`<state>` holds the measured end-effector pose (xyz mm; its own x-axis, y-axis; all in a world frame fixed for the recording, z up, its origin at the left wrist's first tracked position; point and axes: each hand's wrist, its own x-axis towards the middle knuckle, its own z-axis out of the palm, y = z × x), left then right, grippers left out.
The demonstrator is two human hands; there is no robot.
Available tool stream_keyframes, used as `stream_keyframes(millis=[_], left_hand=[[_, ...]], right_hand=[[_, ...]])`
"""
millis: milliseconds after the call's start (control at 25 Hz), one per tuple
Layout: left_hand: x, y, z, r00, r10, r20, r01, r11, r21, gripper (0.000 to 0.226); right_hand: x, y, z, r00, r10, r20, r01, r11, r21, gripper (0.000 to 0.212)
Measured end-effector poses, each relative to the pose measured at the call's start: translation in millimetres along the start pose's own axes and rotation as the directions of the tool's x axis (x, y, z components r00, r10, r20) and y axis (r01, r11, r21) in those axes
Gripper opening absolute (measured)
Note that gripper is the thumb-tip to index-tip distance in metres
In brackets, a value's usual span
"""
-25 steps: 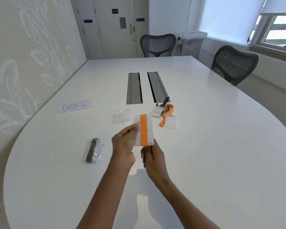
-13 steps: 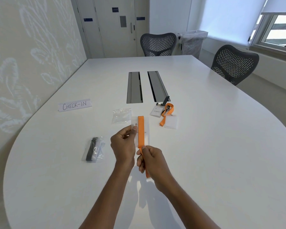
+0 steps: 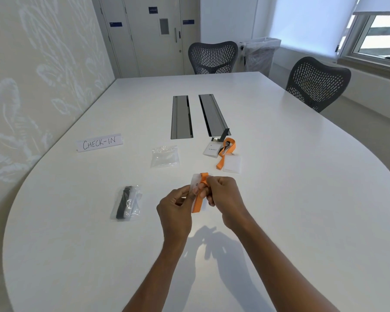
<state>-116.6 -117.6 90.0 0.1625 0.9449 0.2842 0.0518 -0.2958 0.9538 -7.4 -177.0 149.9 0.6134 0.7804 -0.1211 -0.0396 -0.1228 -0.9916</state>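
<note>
1. Now logged: an orange strap point(image 3: 198, 202) and a clear badge sleeve point(image 3: 194, 181), held together just above the table point(image 3: 302, 210), over its near middle and between both grips.
2. Read the strap's long axis as running near-to-far, leaning slightly right at the far end. Found the lower free end aimed back toward the wearer and a little left. Found the upper end bent into a small fold at the sleeve's top edge.
3. Noted the strap as a flat, narrow ribbon, bright orange and plain. Noted the sleeve as pale see-through plastic with a small dark ring near its upper left, mostly hidden behind fingers.
4. Recorded the left grip point(image 3: 175, 207) with fingers curled, thumb and forefinger pinching the sleeve's left side.
5. Recorded the right grip point(image 3: 225, 199) with fingers curled, pinching the strap at its folded top. Cannot tell whether the strap passes through the sleeve or only lies across it.
6. Farther out on the table, well apart from the grips:
   - Left: a paper sign point(image 3: 99, 143) lettered CHECK-IN.
   - Nearer, on the left: a clear bag holding a black strap point(image 3: 127, 203).
   - Straight ahead: an empty clear bag point(image 3: 164, 156).
   - Ahead and right: a second orange lanyard point(image 3: 226, 149) lying across a printed badge point(image 3: 212, 149) and touching a spare clear sleeve point(image 3: 232, 164).
7. Beyond those, two long cable troughs point(image 3: 181, 117) set in the tabletop side by side, both running near-to-far.
</note>
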Motion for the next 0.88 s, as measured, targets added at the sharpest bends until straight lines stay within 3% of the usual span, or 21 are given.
stream_keyframes(millis=[160, 320, 480, 600, 720, 880], left_hand=[[2, -2, 5, 0.997, -0.062, -0.053, 0.062, 0.998, -0.001, 0.019], [4, -3, 13, 0.993, -0.096, -0.063, 0.095, 0.995, -0.024, 0.019], [8, -8, 19, 0.984, -0.176, -0.033, 0.173, 0.982, -0.072, 0.017], [14, -22, 21, 0.961, -0.273, 0.044, 0.276, 0.952, -0.134, 0.017], [13, -37, 22, 0.933, -0.333, 0.137, 0.345, 0.936, -0.074, 0.02], [2, -53, 23, 0.946, -0.29, 0.146, 0.274, 0.954, 0.123, 0.019]], right_hand=[[12, 7, 3, 0.999, -0.02, 0.026, 0.02, 0.999, 0.027, 0.041], [25, 20, 11, 0.98, -0.181, -0.087, 0.159, 0.964, -0.212, 0.011], [41, 34, 10, 0.945, -0.272, -0.183, 0.22, 0.94, -0.259, 0.01], [52, 43, 3, 0.964, -0.208, -0.167, 0.161, 0.952, -0.259, 0.023], [65, 59, -8, 0.991, -0.105, -0.086, 0.093, 0.987, -0.132, 0.013], [76, 78, -18, 0.996, -0.058, -0.074, 0.042, 0.977, -0.208, 0.013]])
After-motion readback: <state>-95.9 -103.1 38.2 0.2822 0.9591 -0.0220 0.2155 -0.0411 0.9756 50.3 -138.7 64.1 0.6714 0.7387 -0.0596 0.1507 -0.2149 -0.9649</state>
